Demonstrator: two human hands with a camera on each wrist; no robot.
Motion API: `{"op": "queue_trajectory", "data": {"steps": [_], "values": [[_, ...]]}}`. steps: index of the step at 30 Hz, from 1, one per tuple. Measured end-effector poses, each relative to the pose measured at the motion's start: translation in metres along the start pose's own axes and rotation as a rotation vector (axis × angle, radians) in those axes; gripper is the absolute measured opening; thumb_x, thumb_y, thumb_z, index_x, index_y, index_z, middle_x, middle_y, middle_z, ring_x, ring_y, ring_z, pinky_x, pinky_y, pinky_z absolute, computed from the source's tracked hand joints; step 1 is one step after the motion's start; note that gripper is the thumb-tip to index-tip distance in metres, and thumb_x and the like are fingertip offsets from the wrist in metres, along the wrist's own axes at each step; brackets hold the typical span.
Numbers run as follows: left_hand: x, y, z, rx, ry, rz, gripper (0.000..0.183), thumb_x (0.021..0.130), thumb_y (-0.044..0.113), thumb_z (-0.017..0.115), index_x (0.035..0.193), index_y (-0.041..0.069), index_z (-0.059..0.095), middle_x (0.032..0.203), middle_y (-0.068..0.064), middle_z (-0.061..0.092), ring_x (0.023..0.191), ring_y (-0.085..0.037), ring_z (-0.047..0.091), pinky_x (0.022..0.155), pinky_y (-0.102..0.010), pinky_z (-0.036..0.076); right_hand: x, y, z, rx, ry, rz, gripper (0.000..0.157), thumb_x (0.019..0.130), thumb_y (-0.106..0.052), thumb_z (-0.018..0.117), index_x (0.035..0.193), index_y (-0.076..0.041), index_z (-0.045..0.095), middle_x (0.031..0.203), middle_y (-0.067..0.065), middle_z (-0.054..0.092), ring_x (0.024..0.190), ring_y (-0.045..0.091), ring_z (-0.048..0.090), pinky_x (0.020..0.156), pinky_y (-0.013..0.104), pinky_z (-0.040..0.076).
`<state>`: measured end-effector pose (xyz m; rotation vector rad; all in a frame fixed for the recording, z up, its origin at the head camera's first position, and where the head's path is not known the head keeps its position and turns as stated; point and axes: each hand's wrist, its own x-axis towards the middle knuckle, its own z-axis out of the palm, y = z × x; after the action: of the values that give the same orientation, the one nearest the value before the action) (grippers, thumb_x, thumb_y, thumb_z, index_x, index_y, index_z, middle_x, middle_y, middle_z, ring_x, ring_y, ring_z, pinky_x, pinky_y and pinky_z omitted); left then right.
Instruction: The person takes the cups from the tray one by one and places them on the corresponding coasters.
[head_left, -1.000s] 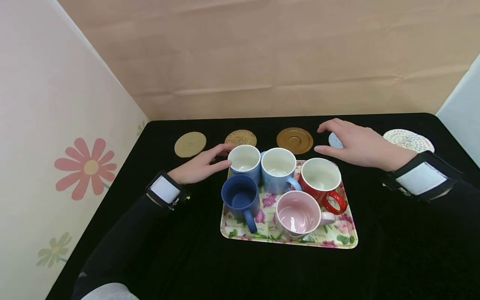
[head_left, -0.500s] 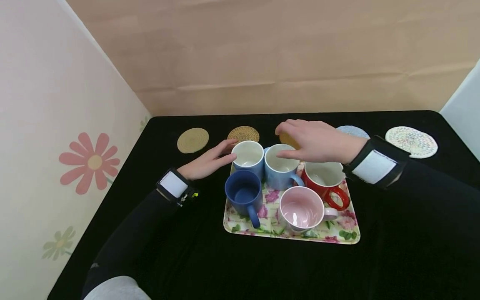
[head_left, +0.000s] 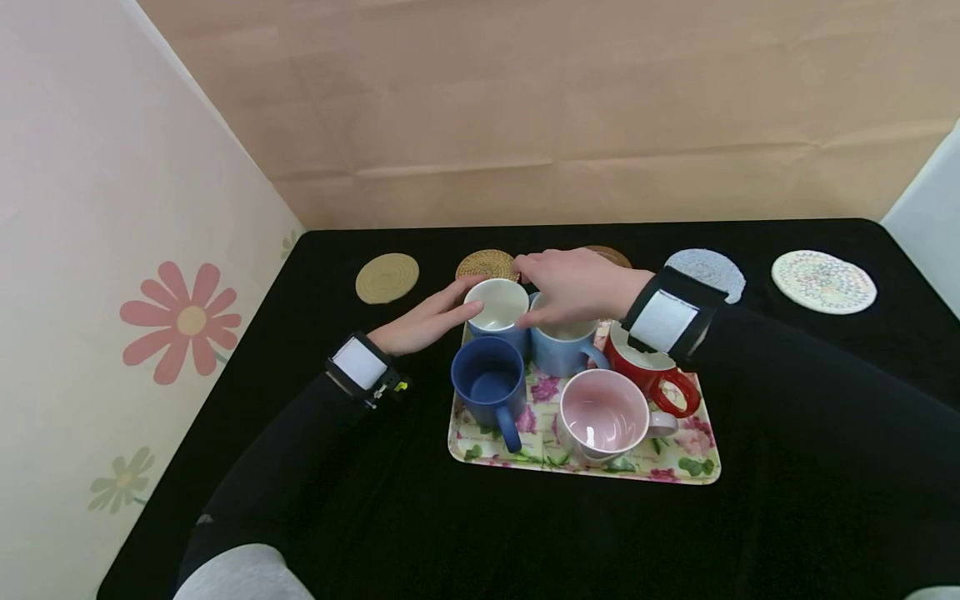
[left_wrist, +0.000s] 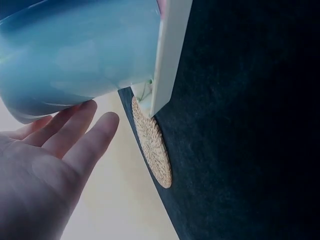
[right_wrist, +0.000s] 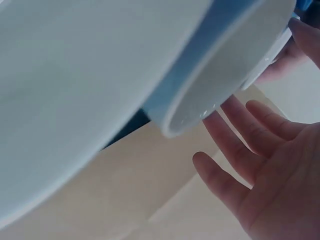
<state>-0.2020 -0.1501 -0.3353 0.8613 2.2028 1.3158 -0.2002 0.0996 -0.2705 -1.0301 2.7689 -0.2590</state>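
Note:
A floral tray (head_left: 540,458) carries several mugs. My left hand (head_left: 420,323) is at the left side of the back-left light blue mug (head_left: 498,304), thumb near its front rim and fingers toward its back. In the left wrist view, extended fingers lie against the blue wall of this mug (left_wrist: 85,60). My right hand (head_left: 581,286) reaches across the other light blue mug (head_left: 558,357), fingertips close to the back-left mug's right rim. Its fingers are spread in the right wrist view. A dark blue mug (head_left: 487,387), a pink mug (head_left: 603,412) and a red mug (head_left: 633,367) stand around them.
Along the far table edge lie a pale woven coaster (head_left: 387,278), a braided coaster (head_left: 486,264), a brown coaster (head_left: 611,254) mostly behind my right hand, a light blue coaster (head_left: 705,268) and a speckled coaster (head_left: 823,282). A paper-covered wall (head_left: 525,108) rises behind.
My right hand has swept left from near the light blue coaster, over the second light blue mug, to the back-left mug. My left hand has stayed beside that mug.

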Motion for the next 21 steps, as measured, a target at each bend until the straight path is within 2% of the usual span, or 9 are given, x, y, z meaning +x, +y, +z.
{"op": "queue_trajectory", "data": {"steps": [8, 13, 16, 21], "values": [[0.0, -0.002, 0.0, -0.008, -0.001, -0.002, 0.067, 0.102, 0.051, 0.039, 0.152, 0.009, 0.024, 0.142, -0.011, 0.04, 0.129, -0.023, 0.041, 0.106, -0.043, 0.034, 0.007, -0.005, 0.003, -0.006, -0.028, 0.008, 0.071, 0.077, -0.048, 0.078, 0.13, -0.009, 0.054, 0.113, 0.009, 0.063, 0.097, 0.025, 0.059, 0.077, 0.042, 0.053], [-0.001, -0.003, 0.0, -0.003, 0.02, 0.0, 0.064, 0.102, 0.049, 0.039, 0.151, 0.009, 0.027, 0.141, -0.01, 0.041, 0.127, -0.022, 0.043, 0.105, -0.043, 0.035, 0.01, -0.005, 0.002, 0.006, -0.031, 0.017, 0.07, 0.075, -0.049, 0.079, 0.129, -0.01, 0.056, 0.111, 0.008, 0.064, 0.098, 0.025, 0.058, 0.077, 0.043, 0.052], [-0.004, -0.003, 0.002, -0.012, 0.034, 0.02, 0.068, 0.101, 0.054, 0.04, 0.149, 0.008, 0.029, 0.139, -0.01, 0.043, 0.125, -0.022, 0.044, 0.105, -0.043, 0.036, 0.011, -0.004, 0.002, 0.017, -0.036, 0.017, 0.07, 0.075, -0.05, 0.079, 0.129, -0.011, 0.056, 0.113, 0.009, 0.064, 0.099, 0.024, 0.057, 0.079, 0.045, 0.052], [-0.008, -0.003, 0.005, -0.046, 0.032, 0.03, 0.061, 0.103, 0.045, 0.04, 0.148, 0.005, 0.028, 0.14, -0.012, 0.042, 0.126, -0.024, 0.044, 0.105, -0.043, 0.036, 0.012, -0.001, 0.004, 0.047, -0.041, 0.008, 0.069, 0.076, -0.048, 0.08, 0.129, -0.012, 0.057, 0.116, 0.008, 0.064, 0.103, 0.025, 0.057, 0.084, 0.048, 0.05]]}}
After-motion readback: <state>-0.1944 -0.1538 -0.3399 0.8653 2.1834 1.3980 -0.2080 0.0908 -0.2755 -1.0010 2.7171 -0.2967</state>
